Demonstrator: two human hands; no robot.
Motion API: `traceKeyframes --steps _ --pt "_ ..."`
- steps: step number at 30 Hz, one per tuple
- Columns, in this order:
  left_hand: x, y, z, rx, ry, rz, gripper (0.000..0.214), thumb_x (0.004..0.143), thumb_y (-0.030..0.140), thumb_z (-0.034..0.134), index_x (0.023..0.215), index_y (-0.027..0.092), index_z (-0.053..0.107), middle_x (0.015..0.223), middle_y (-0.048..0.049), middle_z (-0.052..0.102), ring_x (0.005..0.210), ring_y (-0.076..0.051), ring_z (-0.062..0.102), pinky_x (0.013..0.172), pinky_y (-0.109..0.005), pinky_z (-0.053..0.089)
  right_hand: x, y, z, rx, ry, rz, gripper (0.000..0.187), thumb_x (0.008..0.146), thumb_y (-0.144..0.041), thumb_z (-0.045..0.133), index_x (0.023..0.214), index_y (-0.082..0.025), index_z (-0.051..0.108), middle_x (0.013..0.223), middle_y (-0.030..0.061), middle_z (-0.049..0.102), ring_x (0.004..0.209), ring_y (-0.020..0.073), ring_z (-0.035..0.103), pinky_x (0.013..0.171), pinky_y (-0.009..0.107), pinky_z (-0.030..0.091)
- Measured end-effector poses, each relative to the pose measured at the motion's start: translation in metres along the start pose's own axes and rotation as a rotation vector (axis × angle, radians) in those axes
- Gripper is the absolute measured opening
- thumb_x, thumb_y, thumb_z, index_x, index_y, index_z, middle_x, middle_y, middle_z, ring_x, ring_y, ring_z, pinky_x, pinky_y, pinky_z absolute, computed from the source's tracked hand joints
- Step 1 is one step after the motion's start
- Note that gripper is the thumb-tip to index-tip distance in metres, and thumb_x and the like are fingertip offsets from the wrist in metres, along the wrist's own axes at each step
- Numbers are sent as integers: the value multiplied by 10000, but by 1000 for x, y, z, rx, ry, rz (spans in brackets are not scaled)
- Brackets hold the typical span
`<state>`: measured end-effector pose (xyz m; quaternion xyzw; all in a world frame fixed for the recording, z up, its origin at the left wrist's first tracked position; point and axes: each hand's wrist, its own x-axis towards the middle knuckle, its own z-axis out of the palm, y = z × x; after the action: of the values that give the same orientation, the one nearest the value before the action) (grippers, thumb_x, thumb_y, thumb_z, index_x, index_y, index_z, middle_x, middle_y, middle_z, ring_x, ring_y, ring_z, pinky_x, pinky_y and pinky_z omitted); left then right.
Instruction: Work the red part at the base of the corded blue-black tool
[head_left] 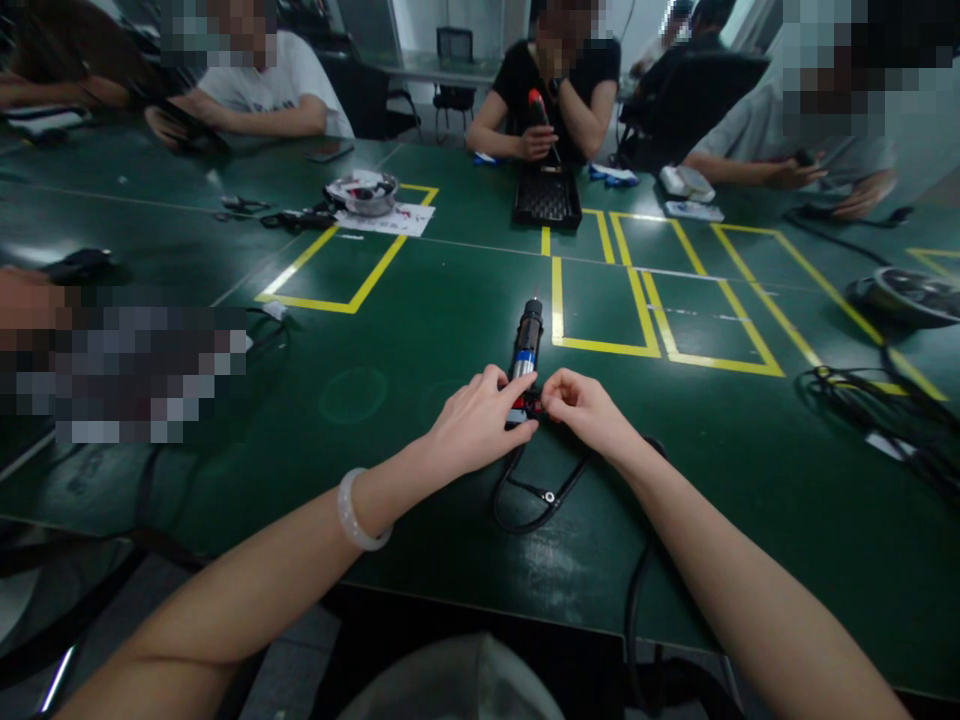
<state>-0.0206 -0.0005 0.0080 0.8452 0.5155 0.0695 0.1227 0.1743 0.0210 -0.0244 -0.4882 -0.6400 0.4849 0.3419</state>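
An electric screwdriver point(529, 332) lies on the green table with its thin bit pointing away from me. Its body is black and silver with a blue band, and red parts show near its rear end. My left hand point(480, 420) wraps over the rear part of the screwdriver from the left. At the right of that end, the fingertips of my right hand point(581, 405) are pinched together beside a small red part; what they hold is hidden. A black cable point(517, 527) loops from the rear of the tool toward me and under my right forearm.
Yellow tape rectangles point(606, 348) mark the green table point(420, 350). Beyond are a clear bowl point(365, 195) on paper and a black tray point(547, 200) before a person holding a red-tipped screwdriver point(536, 105). Coiled cables point(862, 400) lie right. Several other people sit around.
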Motion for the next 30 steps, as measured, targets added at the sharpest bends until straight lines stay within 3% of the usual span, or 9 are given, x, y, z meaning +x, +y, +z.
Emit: traceKeyframes --steps 8,16,24,30 --pt "0 0 -1 -3 -8 3 632 924 482 508 1510 273 395 1199 -109 498 1065 -264 576 859 -378 500 0 4 3 -66 4 -7 102 739 -288 565 788 -201 545 674 -26 555 589 128 500 571 271 392" --pt "-1 0 0 -9 -8 3 613 930 479 496 1499 270 409 1199 -111 496 1066 -264 579 872 -386 501 -3 -3 4 -282 46 -6 125 782 -282 595 807 -217 491 589 -64 509 537 124 468 550 269 339" --pt "-1 1 -2 -3 -2 17 562 938 461 493 1478 317 440 1164 -96 486 1051 -254 570 847 -372 499 -3 6 7 -117 22 -28 220 824 -323 595 980 -225 474 537 -113 434 489 111 410 522 238 305" --pt "2 0 0 27 26 26 586 948 523 481 1494 317 424 1111 -93 482 1018 -245 557 831 -352 485 -4 8 10 -64 6 -18 280 838 -317 557 1083 -224 456 571 -103 484 533 132 503 552 247 370"
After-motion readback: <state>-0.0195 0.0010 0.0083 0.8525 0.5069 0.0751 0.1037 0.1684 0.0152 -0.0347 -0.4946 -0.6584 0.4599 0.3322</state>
